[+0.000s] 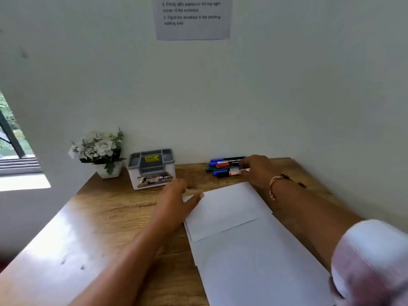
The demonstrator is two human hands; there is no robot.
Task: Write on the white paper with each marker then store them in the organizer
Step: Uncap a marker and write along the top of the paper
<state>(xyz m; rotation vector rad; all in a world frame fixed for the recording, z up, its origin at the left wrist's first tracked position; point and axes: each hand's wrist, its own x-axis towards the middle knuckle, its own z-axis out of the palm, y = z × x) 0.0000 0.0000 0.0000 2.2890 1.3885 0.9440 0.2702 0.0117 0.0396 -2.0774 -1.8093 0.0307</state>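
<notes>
Head view: left hand (176, 195) lies flat on the white paper's (223, 208) far corner. Right hand (257, 170) covers the markers (223, 166) by the wall, grip unclear. Organizer (152, 168) stands to their left on the counter (123, 208).

The right hand (257, 170) covers the right ends of the markers (225, 166), so we cannot tell if it grips one. The top edge cuts the wall notice (192, 18), and the label on the organizer (151, 167) is too blurred to read.
</notes>
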